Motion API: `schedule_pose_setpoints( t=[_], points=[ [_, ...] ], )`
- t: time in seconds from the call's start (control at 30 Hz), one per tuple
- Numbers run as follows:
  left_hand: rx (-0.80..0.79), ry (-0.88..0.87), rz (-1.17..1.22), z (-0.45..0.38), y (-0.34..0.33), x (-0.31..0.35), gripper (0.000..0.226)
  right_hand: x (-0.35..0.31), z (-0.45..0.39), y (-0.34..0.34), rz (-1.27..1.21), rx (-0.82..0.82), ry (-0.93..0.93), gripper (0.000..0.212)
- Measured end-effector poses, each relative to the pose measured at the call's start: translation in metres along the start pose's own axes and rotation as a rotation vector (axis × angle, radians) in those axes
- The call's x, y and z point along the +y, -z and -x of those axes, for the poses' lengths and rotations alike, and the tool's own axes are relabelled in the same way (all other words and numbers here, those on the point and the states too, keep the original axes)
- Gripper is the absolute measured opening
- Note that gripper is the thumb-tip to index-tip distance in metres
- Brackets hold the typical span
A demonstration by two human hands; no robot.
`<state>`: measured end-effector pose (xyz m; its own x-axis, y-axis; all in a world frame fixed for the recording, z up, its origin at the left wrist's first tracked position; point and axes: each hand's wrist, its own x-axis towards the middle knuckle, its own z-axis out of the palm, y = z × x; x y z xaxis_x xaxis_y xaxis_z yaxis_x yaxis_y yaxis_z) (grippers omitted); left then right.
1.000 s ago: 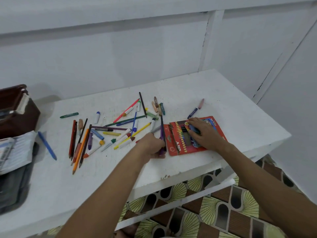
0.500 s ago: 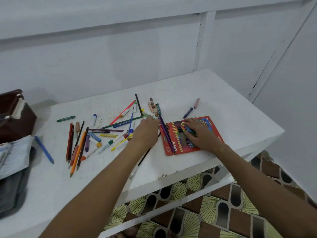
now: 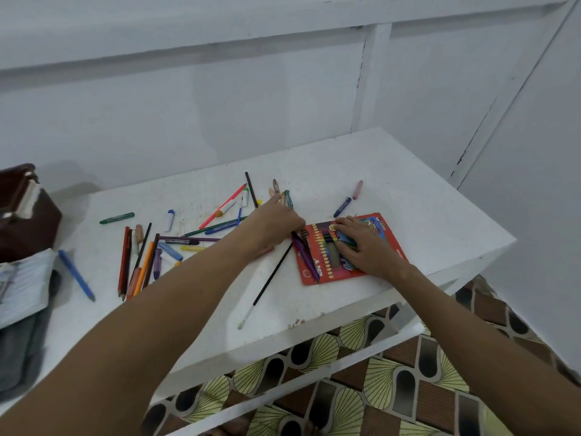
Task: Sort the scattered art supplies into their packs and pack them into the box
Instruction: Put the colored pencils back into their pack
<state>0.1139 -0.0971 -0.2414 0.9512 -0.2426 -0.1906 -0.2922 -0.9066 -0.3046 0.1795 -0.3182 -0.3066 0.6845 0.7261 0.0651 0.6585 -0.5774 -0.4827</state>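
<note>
A red crayon pack (image 3: 309, 272) lies flat near the white table's right front corner. My right hand (image 3: 364, 247) presses down on it, fingers spread over blue and dark crayons in its window. A purple pen (image 3: 304, 255) rests along the pack's left edge. My left hand (image 3: 275, 221) lies palm down just left of the pack, fingertips touching a cluster of short crayons (image 3: 286, 198). A thin black brush (image 3: 272, 276) runs from under that hand toward the front edge. Scattered pencils, pens and markers (image 3: 141, 262) cover the table's middle and left.
A brown box (image 3: 30, 215) stands at the far left, with a white lined pack (image 3: 22, 284) and a dark pouch (image 3: 19, 341) in front of it. A blue pen (image 3: 76, 275) lies near them. Two crayons (image 3: 349, 199) lie behind the red pack. Patterned floor shows below the table edge (image 3: 314, 328).
My left hand has moved up and right from the table's front to the crayon cluster. The purple pen it held now lies on the pack's edge. The right hand stayed on the pack.
</note>
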Motion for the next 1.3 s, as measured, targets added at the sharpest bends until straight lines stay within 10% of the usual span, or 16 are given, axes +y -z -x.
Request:
schedule_pose_setpoints(
  t=[0.2,0.6,1.3],
  points=[
    [-0.052,0.007,0.007,0.017,0.002,-0.006,0.034,0.000,-0.001,0.000,0.003,0.003,0.000,0.050],
    [-0.007,0.247,0.766,0.041,-0.009,0.022,0.028,-0.003,-0.002,0.006,-0.050,-0.027,-0.018,0.050],
    [0.235,0.189,0.653,0.029,-0.029,0.058,0.033,0.012,-0.005,0.004,0.029,-0.052,-0.035,0.053]
  ],
)
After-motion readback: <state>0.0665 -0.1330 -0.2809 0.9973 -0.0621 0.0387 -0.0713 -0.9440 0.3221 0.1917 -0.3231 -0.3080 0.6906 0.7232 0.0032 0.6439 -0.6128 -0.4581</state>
